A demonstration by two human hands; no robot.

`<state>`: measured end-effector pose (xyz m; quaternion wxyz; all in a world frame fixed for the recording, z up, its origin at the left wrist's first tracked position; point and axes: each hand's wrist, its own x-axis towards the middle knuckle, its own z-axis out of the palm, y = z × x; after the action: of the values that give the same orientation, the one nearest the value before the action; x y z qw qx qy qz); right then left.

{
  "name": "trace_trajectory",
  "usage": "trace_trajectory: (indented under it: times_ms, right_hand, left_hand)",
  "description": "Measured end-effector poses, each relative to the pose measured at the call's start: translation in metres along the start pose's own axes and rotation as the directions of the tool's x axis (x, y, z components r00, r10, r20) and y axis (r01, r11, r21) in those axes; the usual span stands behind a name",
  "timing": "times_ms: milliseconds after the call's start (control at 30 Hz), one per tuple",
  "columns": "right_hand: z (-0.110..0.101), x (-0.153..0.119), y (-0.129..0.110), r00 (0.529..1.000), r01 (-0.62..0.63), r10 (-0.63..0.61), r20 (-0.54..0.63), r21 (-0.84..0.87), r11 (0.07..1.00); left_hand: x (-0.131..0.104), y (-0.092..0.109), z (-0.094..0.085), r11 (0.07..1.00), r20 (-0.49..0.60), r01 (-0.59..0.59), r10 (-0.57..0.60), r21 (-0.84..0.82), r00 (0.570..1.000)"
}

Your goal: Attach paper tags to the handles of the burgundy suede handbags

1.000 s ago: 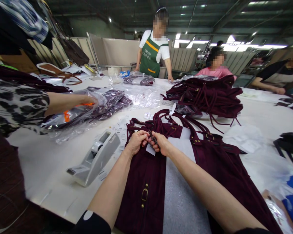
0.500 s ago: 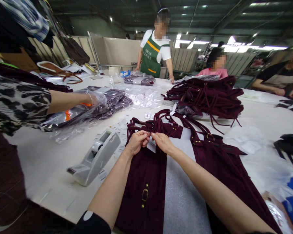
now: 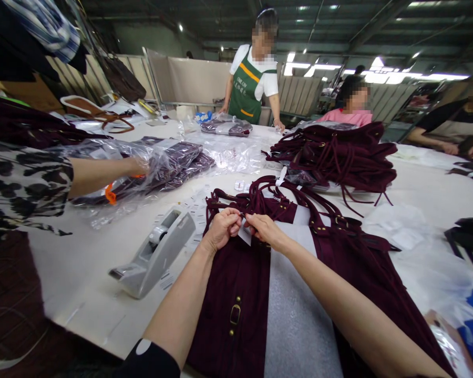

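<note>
A dark maroon bag (image 3: 228,283) lies on the table under my forearms, with a grey-white sheet (image 3: 295,299) over its middle and a brass buckle (image 3: 235,314) on its front. At the bag's upper edge my left hand (image 3: 225,227) and my right hand (image 3: 262,228) almost meet, fingertips pinched. Between them is something small and dark, too small to make out. A white tag (image 3: 245,234) hangs just below the fingertips. Looped maroon straps (image 3: 260,184) lie beyond my hands, with a white wrap around them.
Left of the bag stands a grey tape dispenser (image 3: 153,252), near paper labels (image 3: 197,210). Another person's arm (image 3: 102,176) reaches over plastic-wrapped bags (image 3: 173,157). Maroon bags (image 3: 335,155) are piled at back right. A person in a green apron (image 3: 246,86) stands across the table (image 3: 74,283).
My hands stay at nearly the same spot, fingers shifting slightly. The other person's arm at left has drawn back a little, and the plastic there has moved.
</note>
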<state>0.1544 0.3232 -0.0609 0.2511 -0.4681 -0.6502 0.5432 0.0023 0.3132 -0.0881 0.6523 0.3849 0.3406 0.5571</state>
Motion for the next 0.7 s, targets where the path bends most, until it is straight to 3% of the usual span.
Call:
trace_trajectory:
  times_ms: [100, 200, 267, 533, 700]
  right_hand:
    - [0.001, 0.000, -0.004, 0.995, 0.094, -0.097, -0.012, -0.164, 0.982]
    - [0.001, -0.001, -0.008, 0.963, 0.196, -0.258, -0.073, -0.463, 0.864]
    - [0.002, -0.002, -0.010, 0.956, 0.183, -0.278, -0.089, -0.562, 0.807]
    - [0.005, -0.010, -0.013, 0.948, 0.163, -0.308, -0.085, -0.701, 0.694]
    - [0.004, -0.013, -0.011, 0.953, 0.119, -0.288, -0.095, -0.756, 0.644]
  left_hand:
    - [0.000, -0.001, -0.001, 1.000, 0.003, -0.019, 0.019, -0.016, 1.000]
    - [-0.001, 0.000, 0.001, 1.000, 0.039, -0.007, 0.007, -0.018, 0.999]
    - [-0.002, 0.001, 0.003, 1.000, 0.055, 0.002, -0.001, -0.016, 0.998]
    - [-0.005, 0.003, 0.004, 0.997, 0.147, 0.079, -0.076, -0.019, 0.986]
    - [-0.003, -0.001, 0.003, 0.998, 0.180, 0.058, -0.054, -0.021, 0.982]
